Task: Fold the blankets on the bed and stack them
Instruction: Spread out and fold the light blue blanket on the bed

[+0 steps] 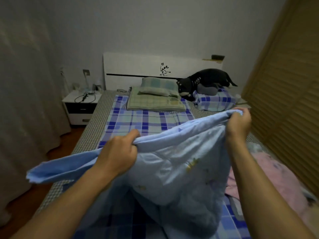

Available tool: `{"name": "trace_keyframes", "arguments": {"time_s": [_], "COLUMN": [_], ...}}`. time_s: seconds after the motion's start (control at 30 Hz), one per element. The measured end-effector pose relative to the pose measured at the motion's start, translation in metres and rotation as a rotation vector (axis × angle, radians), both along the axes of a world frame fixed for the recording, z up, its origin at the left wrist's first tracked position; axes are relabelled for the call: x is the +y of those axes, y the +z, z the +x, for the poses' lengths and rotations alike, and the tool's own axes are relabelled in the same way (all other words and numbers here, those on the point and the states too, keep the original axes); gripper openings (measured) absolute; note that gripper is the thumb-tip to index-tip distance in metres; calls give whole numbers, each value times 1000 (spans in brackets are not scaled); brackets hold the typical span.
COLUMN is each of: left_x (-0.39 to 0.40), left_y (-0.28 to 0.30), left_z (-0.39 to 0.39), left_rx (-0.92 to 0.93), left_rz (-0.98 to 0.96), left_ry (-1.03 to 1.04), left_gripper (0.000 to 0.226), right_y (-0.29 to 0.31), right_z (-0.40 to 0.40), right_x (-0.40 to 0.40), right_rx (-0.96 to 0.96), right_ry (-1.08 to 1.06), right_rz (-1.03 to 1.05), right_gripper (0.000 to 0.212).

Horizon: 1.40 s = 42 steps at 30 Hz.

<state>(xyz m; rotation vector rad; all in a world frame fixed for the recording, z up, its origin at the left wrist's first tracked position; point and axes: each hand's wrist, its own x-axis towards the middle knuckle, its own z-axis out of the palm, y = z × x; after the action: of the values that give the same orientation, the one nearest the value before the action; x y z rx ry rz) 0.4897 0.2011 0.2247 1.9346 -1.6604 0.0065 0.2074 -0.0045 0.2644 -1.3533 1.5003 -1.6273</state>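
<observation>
A light blue blanket (179, 163) hangs lifted above the bed (138, 121), which has a blue checked sheet. My left hand (119, 152) grips the blanket's upper edge at the left, fingers curled round the bunched cloth. My right hand (239, 123) grips the same edge higher up at the right. The cloth sags between them and a loose end trails off to the left. A pink blanket (269, 176) lies crumpled on the bed's right side, partly hidden by my right forearm.
Two pillows (155, 95) and a black plush toy (203, 81) lie at the white headboard (138, 68). A white nightstand (81, 107) with cables stands left of the bed. A curtain (25, 83) hangs at the left, and a slatted wooden wardrobe (290, 94) lines the right.
</observation>
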Motion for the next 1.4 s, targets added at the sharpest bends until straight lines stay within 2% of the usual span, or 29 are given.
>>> {"name": "trace_keyframes", "arguments": {"time_s": [0.07, 0.17, 0.3, 0.4, 0.47, 0.5, 0.53, 0.63, 0.7, 0.8, 0.83, 0.9, 0.93, 1.0, 1.07, 1.13, 1.23, 1.33, 1.37, 1.4], "left_x": [0, 0, 2, 3, 2, 2, 2, 12, 23, 53, 64, 86, 95, 101, 97, 82, 55, 37, 34, 31], "left_y": [1, -10, -25, -21, -15, -14, -15, -25, -34, -66, -83, -119, -129, -135, -129, -126, -128, -133, -133, -132], "left_z": [-19, -28, -34, -44, -55, -60, -64, -61, -56, -35, -26, -9, -3, 11, 24, 33, 17, -3, -6, -7], "left_rx": [56, 64, 57, 21, 4, 3, 17, 208, 282, 319, 313, 333, 344, 174, -86, -264, -201, -259, -239, -177], "left_rz": [21, 56, 104, 95, 64, 56, 46, -16, 9, 171, 225, 276, 248, 46, -63, -18, 49, -93, -123, -102], "left_ry": [-105, -180, -165, -119, -125, -114, -78, -14, -135, -193, -164, -83, -54, -62, -148, -220, -126, -271, -293, -253], "left_gripper": [23, 41, 47, 44, 28, 20, 18, 25, 31, 78, 87, 90, 91, 96, 91, 85, 75, 27, 21, 25], "right_y": [12, 32, 48, 40, 17, 5, -5, -14, -11, 3, 11, 24, 29, 33, 35, 39, 43, 47, 50, 53], "right_z": [-4, 5, 21, 43, 66, 74, 78, 73, 69, 65, 61, 54, 53, 54, 57, 62, 72, 76, 74, 71], "right_x": [6, 28, 62, 101, 123, 128, 127, 111, 105, 97, 93, 83, 80, 77, 79, 82, 90, 95, 97, 99], "right_rx": [28, 347, 745, 1025, 1300, 1367, 1360, 1273, 1260, 1146, 1097, 1019, 993, 990, 995, 972, 953, 937, 931, 925], "right_ry": [-31, 102, 447, 841, 1044, 1106, 1135, 1136, 1042, 852, 797, 721, 703, 689, 685, 704, 758, 776, 777, 788], "right_rz": [-162, -285, -275, -141, -83, -22, 56, 197, 155, 40, 28, 46, 61, 71, 75, 101, 117, 121, 126, 127], "right_gripper": [20, 29, 44, 79, 102, 102, 91, 26, 9, 16, 17, 16, 15, 14, 14, 14, 15, 16, 16, 16]}}
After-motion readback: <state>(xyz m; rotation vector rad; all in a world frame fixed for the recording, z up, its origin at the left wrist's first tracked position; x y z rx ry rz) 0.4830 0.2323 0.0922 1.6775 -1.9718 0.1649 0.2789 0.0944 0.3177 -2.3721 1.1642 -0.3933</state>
